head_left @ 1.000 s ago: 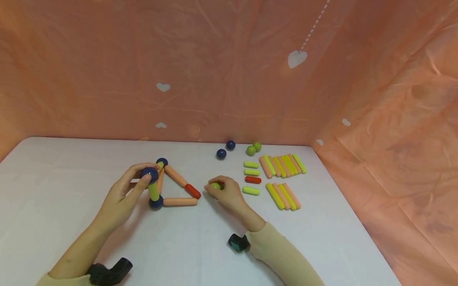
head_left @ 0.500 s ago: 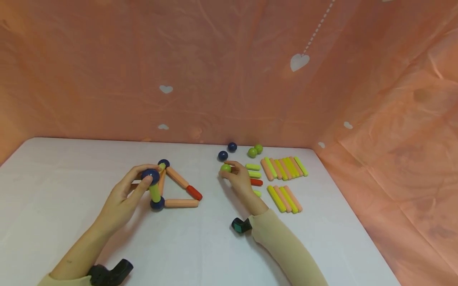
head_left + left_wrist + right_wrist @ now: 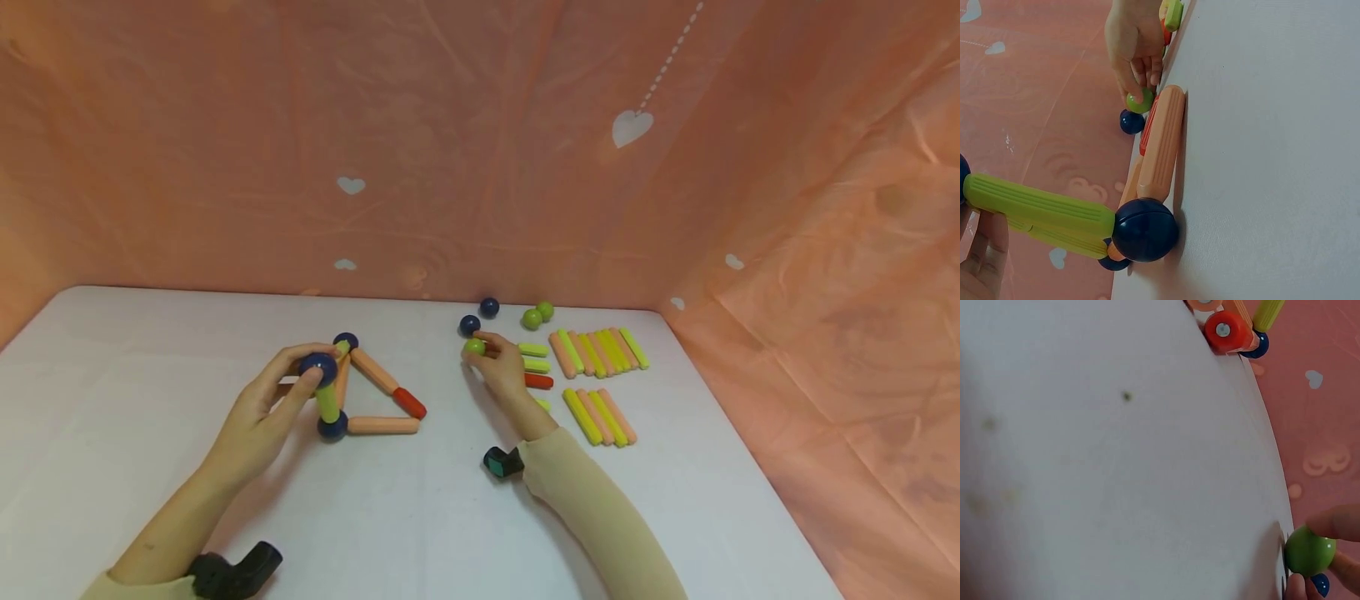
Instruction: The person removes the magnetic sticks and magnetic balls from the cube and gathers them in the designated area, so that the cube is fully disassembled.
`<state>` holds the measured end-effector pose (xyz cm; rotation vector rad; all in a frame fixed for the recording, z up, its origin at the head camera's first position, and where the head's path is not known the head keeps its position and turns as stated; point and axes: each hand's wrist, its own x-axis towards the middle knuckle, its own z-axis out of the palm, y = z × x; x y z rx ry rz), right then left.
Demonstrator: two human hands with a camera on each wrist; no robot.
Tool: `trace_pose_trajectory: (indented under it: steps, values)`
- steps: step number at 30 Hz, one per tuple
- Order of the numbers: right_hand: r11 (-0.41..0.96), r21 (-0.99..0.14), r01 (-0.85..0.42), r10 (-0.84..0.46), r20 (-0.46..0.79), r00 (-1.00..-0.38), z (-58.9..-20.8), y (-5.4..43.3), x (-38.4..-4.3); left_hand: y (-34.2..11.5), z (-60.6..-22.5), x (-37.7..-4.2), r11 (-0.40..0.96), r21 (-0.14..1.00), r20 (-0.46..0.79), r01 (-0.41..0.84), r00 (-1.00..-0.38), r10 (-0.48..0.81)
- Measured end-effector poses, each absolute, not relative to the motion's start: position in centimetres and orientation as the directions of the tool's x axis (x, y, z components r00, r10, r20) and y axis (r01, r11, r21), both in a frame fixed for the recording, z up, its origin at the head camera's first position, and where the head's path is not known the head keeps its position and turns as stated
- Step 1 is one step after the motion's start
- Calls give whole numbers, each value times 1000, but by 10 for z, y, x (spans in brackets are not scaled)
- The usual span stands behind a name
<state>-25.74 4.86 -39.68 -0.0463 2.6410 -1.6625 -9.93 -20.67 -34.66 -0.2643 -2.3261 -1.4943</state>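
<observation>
My left hand (image 3: 251, 425) grips a navy ball (image 3: 318, 369) at the top of a magnetic rod-and-ball frame. From that ball a green rod (image 3: 1041, 206) slopes down to a second navy ball (image 3: 1145, 230) on the table. A third navy ball (image 3: 346, 342) is at the frame's far corner. Two peach rods (image 3: 384, 426) and a red rod (image 3: 409, 403) make a wedge pointing right, with no ball at its tip. To the right of it, my right hand (image 3: 504, 375) pinches a green ball (image 3: 1310, 551) between thumb and fingers, close to a loose navy ball (image 3: 469, 325).
Another navy ball (image 3: 489, 307) and two green balls (image 3: 532, 319) lie near the table's back edge. Short green and red rods (image 3: 538, 382) are partly hidden behind my right hand. Two rows of longer rods (image 3: 598, 417) lie further right. An orange curtain (image 3: 450, 167) hangs behind the table.
My right hand has carried the green ball from beside the wedge's tip back and right toward the loose navy balls, slowing in the last half second. The left hand keeps its hold on the frame.
</observation>
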Motion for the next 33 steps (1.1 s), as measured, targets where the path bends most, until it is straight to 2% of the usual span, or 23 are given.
trace_pose_trajectory:
  steps: [13,16,22,25,33]
  values:
    - [375,-924,80,-16,-93,-996,-391,58,-250,-206,-346,-97,431,838,384,334,-923,-33]
    - [366,-930,40,-31,-55,-998,-391,61,-244,-206,-346,-97,437,836,384,332,-923,-34]
    - [351,-929,-117,-63,101,-993,-388,59,-227,-207,-346,-99,435,836,387,336,-922,-32]
    - [312,-935,-172,-122,140,-983,-383,54,-216,-207,-347,-99,436,837,383,332,-923,-32]
    - [257,-952,-165,-382,57,-923,-382,36,-191,-205,-346,-97,438,841,372,319,-927,-38]
